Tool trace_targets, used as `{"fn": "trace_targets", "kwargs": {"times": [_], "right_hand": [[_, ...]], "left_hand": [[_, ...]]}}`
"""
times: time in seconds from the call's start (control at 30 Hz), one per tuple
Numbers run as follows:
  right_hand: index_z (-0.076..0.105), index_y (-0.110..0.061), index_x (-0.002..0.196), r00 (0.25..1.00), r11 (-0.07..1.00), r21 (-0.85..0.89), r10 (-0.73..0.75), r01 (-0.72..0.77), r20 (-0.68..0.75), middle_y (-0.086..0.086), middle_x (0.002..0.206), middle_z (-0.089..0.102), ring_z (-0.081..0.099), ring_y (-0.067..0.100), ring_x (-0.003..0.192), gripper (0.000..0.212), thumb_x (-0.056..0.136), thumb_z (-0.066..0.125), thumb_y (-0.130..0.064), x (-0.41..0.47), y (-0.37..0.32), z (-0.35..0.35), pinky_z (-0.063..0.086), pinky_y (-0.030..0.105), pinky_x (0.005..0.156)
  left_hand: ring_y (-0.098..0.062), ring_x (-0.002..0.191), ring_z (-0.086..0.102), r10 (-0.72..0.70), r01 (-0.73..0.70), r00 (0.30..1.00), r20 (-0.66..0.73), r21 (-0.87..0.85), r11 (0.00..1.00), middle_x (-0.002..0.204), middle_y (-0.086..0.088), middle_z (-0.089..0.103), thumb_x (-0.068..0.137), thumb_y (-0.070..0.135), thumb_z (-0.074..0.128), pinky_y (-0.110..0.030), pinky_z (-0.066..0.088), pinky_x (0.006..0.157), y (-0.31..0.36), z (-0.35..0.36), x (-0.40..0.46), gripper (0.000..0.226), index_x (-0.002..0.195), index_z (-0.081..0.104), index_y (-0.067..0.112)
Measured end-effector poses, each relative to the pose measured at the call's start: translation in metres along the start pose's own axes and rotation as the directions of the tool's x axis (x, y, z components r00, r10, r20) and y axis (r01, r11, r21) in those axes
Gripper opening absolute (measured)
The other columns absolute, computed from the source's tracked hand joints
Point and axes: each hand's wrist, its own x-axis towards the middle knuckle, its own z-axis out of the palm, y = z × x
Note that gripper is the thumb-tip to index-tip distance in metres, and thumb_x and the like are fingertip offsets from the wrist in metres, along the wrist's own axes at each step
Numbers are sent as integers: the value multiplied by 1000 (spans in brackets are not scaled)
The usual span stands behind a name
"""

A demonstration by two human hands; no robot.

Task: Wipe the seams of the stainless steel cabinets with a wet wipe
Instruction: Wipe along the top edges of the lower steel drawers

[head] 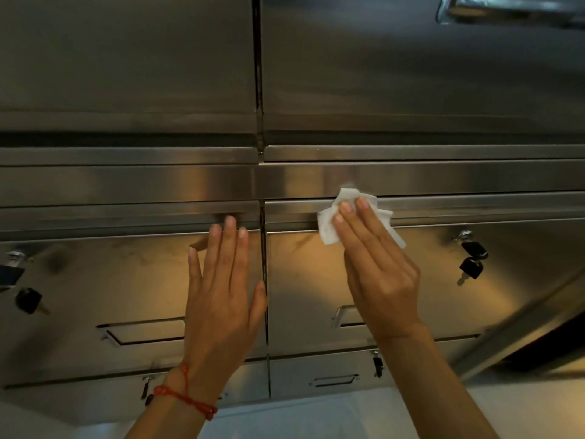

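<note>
Stainless steel cabinets (126,280) fill the view, with drawer fronts below and larger doors above. My right hand (376,267) presses a crumpled white wet wipe (329,226) with straight fingers against the horizontal seam (474,196) along the top edge of the right drawer. My left hand (221,286) lies flat and open on the left drawer front, its fingertips at that drawer's top edge. A dark vertical seam (263,264) runs between the two drawers, right beside my left thumb.
Black keys hang from locks at the right (471,264), the left (28,299) and lower down (377,365). Recessed pull handles (142,332) sit in the drawer fronts. A metal handle (506,7) shows at the top right. Pale floor (316,416) lies below.
</note>
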Motion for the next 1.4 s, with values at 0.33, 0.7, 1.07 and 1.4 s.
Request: {"fn": "trace_targets", "kwargs": {"times": [0.33,0.7,1.07,1.4], "right_hand": [[61,3,114,1000,1000,6,2,-2,-11,18,122,59,54,30,118,30,85,66,4,3,-4,1,42,37,103],[58,2,115,998,998,-27,60,-61,-26,17,123,56,53,32,118,29,86,63,2,-1,-1,-3,42,37,102],[59,3,115,999,998,-37,45,-45,1,18,122,58,54,33,118,26,89,59,2,-2,8,-9,44,39,100],[61,4,114,999,997,-68,32,-31,21,19,121,58,54,33,117,23,93,55,-2,-5,18,-15,47,42,97]], "left_hand": [[-30,138,15,6,-6,1000,-7,14,1000,147,-22,22,87,24,38,-58,19,107,0,0,0,61,140,23,-1],[-30,139,16,8,-8,1000,12,14,1000,148,-20,22,87,25,37,-57,22,107,-2,-1,-1,61,141,22,0],[-31,138,16,15,-16,1000,12,24,1000,147,-20,22,86,26,36,-57,21,106,-2,-2,0,62,141,21,1],[-31,139,15,-3,3,1000,2,23,1000,147,-21,22,87,26,36,-55,20,108,1,-1,-1,61,140,23,-2]]}}
